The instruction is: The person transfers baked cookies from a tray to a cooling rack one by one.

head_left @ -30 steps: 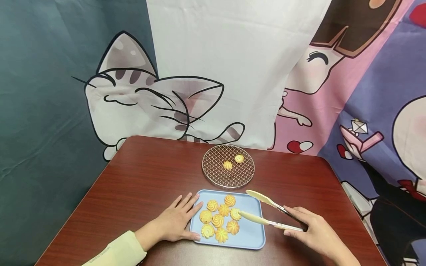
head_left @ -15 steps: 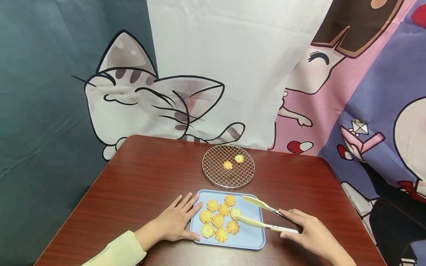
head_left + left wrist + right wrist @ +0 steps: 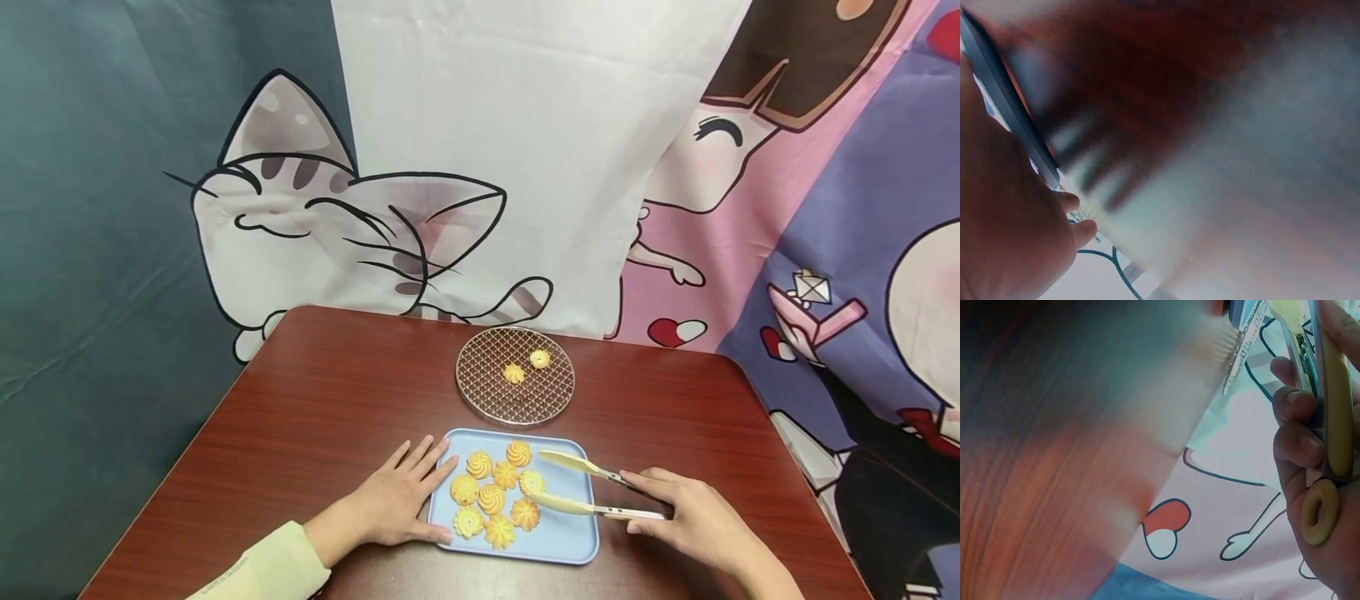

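Observation:
A light blue tray (image 3: 562, 540) holds several yellow cookies (image 3: 491, 499), grouped on its left and middle. My left hand (image 3: 393, 498), fingers spread straight, rests on the tray's left rim. In my right hand (image 3: 693, 515) is a pair of tongs (image 3: 645, 512) with pale yellow tips and metal arms. The tong tips stand apart over the right part of the tray, the lower one overlapping a pale round cookie (image 3: 532, 482) at the group's right side. In the right wrist view, curled fingers (image 3: 1297, 406) wrap the tongs' handle, with a yellow ring at its end.
Behind the tray stands a round wire cooling rack (image 3: 487, 392) carrying two cookies (image 3: 513, 373). Everything sits on a dark red wooden table (image 3: 337, 375). A cartoon-printed cloth (image 3: 562, 167) hangs along the table's far edge.
The right hand has moved slightly left, bringing the tongs further over the tray, and the upper tip is lower. The tips have drawn a little closer together. My left hand stays put.

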Demonstrator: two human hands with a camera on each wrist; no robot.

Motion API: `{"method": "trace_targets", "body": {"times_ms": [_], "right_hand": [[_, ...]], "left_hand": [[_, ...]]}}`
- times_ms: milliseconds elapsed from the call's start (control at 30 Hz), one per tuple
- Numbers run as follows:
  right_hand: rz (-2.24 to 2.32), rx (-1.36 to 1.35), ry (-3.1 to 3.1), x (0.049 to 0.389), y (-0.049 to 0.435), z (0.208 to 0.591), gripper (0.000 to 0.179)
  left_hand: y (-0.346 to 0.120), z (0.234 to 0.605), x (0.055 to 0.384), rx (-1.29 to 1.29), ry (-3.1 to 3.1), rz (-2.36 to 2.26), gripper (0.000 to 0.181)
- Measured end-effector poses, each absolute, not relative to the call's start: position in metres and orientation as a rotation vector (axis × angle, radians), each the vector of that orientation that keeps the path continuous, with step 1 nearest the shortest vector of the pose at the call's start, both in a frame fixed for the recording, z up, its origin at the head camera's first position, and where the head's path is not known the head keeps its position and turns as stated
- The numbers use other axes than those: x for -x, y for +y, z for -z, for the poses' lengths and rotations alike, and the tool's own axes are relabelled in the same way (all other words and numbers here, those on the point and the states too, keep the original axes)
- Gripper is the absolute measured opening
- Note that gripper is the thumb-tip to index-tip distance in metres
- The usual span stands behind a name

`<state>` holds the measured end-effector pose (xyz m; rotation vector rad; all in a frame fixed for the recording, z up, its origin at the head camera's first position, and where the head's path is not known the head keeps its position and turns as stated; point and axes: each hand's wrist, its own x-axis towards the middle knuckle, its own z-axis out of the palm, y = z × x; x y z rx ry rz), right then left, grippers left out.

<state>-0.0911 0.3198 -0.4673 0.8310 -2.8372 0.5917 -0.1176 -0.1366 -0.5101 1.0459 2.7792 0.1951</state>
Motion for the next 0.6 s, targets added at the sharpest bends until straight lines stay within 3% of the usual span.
{"method": "trace_targets", "body": {"times_ms": [600], "right_hand": [[-0.554, -0.910, -2.898, 0.105, 0.318, 0.462, 0.055]], "left_hand": [[-0.135, 0.507, 0.117, -1.046, 2.787, -0.186, 0.104]]}}
